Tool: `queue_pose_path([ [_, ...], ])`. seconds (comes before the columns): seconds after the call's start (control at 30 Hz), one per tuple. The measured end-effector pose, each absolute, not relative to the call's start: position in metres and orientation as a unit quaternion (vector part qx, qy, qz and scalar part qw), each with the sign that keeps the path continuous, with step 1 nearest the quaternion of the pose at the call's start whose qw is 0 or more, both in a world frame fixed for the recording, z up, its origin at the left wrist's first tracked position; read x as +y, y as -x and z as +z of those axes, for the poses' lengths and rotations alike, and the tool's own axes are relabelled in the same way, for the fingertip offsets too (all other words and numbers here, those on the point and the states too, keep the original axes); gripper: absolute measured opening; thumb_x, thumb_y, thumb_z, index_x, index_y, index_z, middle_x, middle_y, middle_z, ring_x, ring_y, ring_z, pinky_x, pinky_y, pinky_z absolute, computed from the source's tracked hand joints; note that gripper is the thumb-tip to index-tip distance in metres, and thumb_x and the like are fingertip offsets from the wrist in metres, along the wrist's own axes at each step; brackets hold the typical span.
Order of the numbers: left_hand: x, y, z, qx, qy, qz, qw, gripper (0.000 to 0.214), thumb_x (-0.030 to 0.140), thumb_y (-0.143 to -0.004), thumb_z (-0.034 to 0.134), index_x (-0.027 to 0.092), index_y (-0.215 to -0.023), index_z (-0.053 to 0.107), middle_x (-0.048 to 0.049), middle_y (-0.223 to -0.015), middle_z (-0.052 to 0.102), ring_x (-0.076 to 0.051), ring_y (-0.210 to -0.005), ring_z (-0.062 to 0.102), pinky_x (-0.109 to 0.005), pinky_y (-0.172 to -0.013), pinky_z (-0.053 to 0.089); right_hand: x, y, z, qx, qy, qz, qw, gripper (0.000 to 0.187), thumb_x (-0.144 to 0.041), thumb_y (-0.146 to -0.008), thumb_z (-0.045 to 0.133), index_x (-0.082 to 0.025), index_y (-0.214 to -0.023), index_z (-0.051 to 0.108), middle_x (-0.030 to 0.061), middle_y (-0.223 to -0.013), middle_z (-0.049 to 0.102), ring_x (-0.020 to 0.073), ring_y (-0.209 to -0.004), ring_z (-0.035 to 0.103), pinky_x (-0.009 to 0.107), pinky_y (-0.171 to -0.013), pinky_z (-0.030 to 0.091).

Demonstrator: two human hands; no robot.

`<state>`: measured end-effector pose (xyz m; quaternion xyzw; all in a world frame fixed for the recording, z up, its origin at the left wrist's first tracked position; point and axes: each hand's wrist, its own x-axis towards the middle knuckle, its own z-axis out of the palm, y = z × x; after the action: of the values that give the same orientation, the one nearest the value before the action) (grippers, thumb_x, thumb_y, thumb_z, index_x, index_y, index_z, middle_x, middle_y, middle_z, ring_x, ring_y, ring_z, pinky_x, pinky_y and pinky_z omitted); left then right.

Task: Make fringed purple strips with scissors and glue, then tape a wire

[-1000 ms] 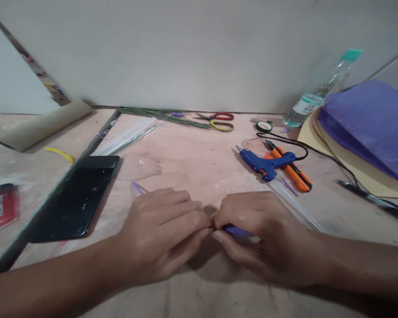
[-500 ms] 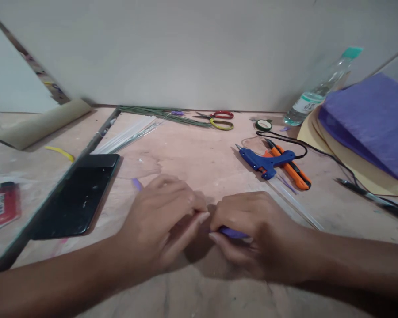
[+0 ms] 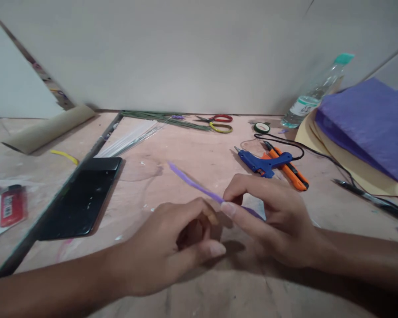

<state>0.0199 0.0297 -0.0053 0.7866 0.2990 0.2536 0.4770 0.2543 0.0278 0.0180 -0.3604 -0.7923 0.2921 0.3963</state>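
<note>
In my head view, a pale upright panel (image 3: 172,53) backs the worn tabletop (image 3: 195,152), where a blue glue gun (image 3: 265,163) lies across an orange cutter (image 3: 296,177) and a dark phone (image 3: 82,198) lies to the left. My right hand (image 3: 278,221) pinches a thin purple strip (image 3: 202,190) between thumb and forefinger, raised in front of me, one end slanting away up and left, the other running back under my fingers. My left hand (image 3: 172,243) is half curled just beside it, thumb and fingers parted, with nothing visible between them. I judge this step to be handling the strip one-handed; working it with both would call for my left fingertips to meet it near the right-hand pinch.
</note>
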Motion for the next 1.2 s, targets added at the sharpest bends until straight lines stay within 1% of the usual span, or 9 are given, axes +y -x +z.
queue_pose_path([
  [0.2, 0.031, -0.027, -0.006, 0.310, -0.652, 0.341, 0.602, 0.011, 0.028, -0.102, 0.072, 0.020, -0.094, 0.069, 0.0058, -0.079, 0.064, -0.006, -0.058, 0.051, -0.017, -0.049, 0.041, 0.021, -0.250, 0.015, -0.817, 0.322, 0.297, 0.375, 0.009, -0.010, -0.099, 0.066, -0.015, -0.092, 0.072, -0.0007, -0.078, 0.072, 0.0080, -0.067, 0.063, 0.019, -0.064, 0.048],
  [0.33, 0.031, -0.028, -0.004, 0.314, -0.637, 0.370, 0.599, 0.010, 0.024, -0.103, 0.072, 0.021, -0.093, 0.069, 0.0083, -0.074, 0.060, -0.004, -0.053, 0.046, -0.015, -0.047, 0.037, 0.024, -0.248, 0.010, -0.809, 0.330, 0.290, 0.390, 0.009, -0.009, -0.096, 0.069, -0.013, -0.090, 0.073, -0.0010, -0.077, 0.072, 0.0067, -0.067, 0.064, 0.017, -0.066, 0.048],
  [0.47, 0.031, -0.026, -0.007, 0.314, -0.661, 0.375, 0.569, 0.014, 0.023, -0.104, 0.069, 0.020, -0.090, 0.071, 0.0054, -0.076, 0.064, -0.007, -0.064, 0.055, -0.016, -0.060, 0.047, 0.022, -0.247, 0.008, -0.817, 0.323, 0.306, 0.367, 0.008, -0.009, -0.096, 0.068, -0.014, -0.091, 0.072, -0.0020, -0.077, 0.071, 0.0068, -0.066, 0.062, 0.017, -0.065, 0.047],
  [0.6, 0.028, -0.021, -0.010, 0.304, -0.674, 0.392, 0.547, 0.018, 0.025, -0.105, 0.066, 0.020, -0.088, 0.068, 0.0030, -0.077, 0.065, -0.010, -0.071, 0.060, -0.019, -0.066, 0.049, 0.033, -0.255, 0.015, -0.857, 0.315, 0.286, 0.292, 0.008, -0.021, -0.100, 0.065, -0.018, -0.098, 0.072, -0.0018, -0.083, 0.073, 0.0099, -0.072, 0.066, 0.022, -0.069, 0.050],
  [0.7, 0.026, -0.017, -0.012, 0.320, -0.687, 0.401, 0.514, 0.028, 0.033, -0.109, 0.061, 0.020, -0.085, 0.065, 0.0024, -0.075, 0.062, -0.010, -0.066, 0.057, -0.020, -0.061, 0.047, 0.075, -0.271, 0.024, -0.866, 0.416, 0.148, 0.234, 0.022, -0.034, -0.108, 0.055, -0.022, -0.106, 0.074, 0.0020, -0.102, 0.079, 0.0162, -0.093, 0.074, 0.029, -0.084, 0.056],
  [0.83, 0.028, -0.015, -0.012, 0.324, -0.711, 0.400, 0.479, 0.046, 0.044, -0.112, 0.055, 0.019, -0.074, 0.060, 0.0015, -0.068, 0.055, -0.011, -0.060, 0.052, -0.022, -0.055, 0.043, 0.172, -0.284, 0.036, -0.842, 0.506, 0.053, 0.179, 0.021, -0.026, -0.110, 0.061, -0.017, -0.124, 0.073, 0.0132, -0.134, 0.073, 0.0274, -0.125, 0.068, 0.048, -0.108, 0.055],
  [0.9, 0.030, -0.015, -0.012, 0.331, -0.713, 0.402, 0.469, 0.050, 0.046, -0.112, 0.054, 0.019, -0.071, 0.061, 0.0006, -0.065, 0.056, -0.012, -0.058, 0.051, -0.023, -0.052, 0.041, 0.218, -0.281, 0.038, -0.839, 0.529, 0.041, 0.119, 0.031, -0.037, -0.107, 0.071, -0.017, -0.131, 0.070, 0.0120, -0.137, 0.070, 0.0284, -0.123, 0.070, 0.052, -0.106, 0.059],
  [1.03, 0.031, -0.013, -0.014, 0.354, -0.687, 0.423, 0.473, 0.051, 0.047, -0.111, 0.057, 0.019, -0.071, 0.070, -0.0007, -0.062, 0.060, -0.010, -0.049, 0.047, -0.021, -0.041, 0.032, 0.275, -0.267, 0.030, -0.827, 0.561, 0.048, 0.015, 0.037, -0.038, -0.107, 0.072, -0.017, -0.137, 0.068, 0.0129, -0.138, 0.069, 0.0272, -0.117, 0.072, 0.048, -0.099, 0.064],
  [1.2, 0.032, -0.012, -0.014, 0.360, -0.665, 0.435, 0.489, 0.051, 0.048, -0.112, 0.053, 0.018, -0.079, 0.076, -0.0021, -0.063, 0.066, -0.010, -0.043, 0.047, -0.021, -0.037, 0.031, 0.287, -0.266, 0.019, -0.805, 0.589, 0.060, -0.025, 0.038, -0.038, -0.106, 0.073, -0.016, -0.137, 0.068, 0.0131, -0.138, 0.069, 0.0275, -0.117, 0.072, 0.048, -0.099, 0.064],
])
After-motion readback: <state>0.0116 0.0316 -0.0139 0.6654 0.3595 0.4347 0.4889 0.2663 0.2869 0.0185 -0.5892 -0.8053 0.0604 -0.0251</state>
